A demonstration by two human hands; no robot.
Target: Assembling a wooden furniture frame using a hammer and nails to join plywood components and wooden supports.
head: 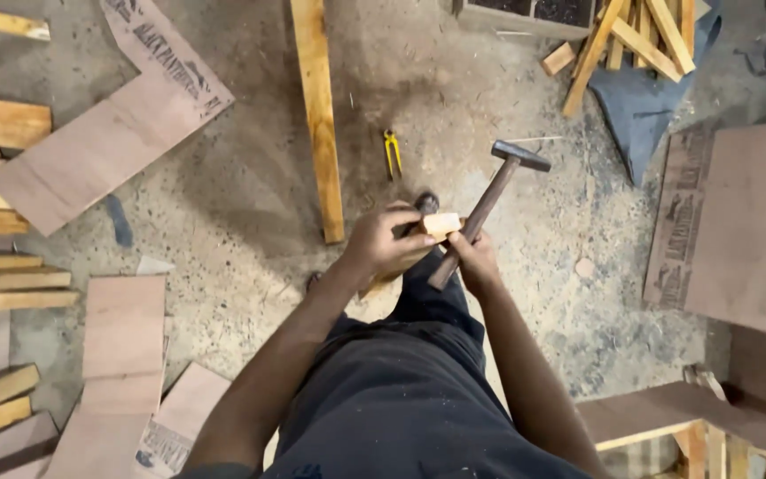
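Bare floor [223, 204] lies open left of the upright plank [319, 115]; boards [2, 124] seemingly crowd the edges.

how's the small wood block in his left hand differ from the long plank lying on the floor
The small wood block is short and stubby; the long plank is a narrow strip running up out of view. The block is held off the ground in the left hand, next to the hammer in the right hand; the plank lies flat on the dusty floor, untouched. Both are pale, bare wood.
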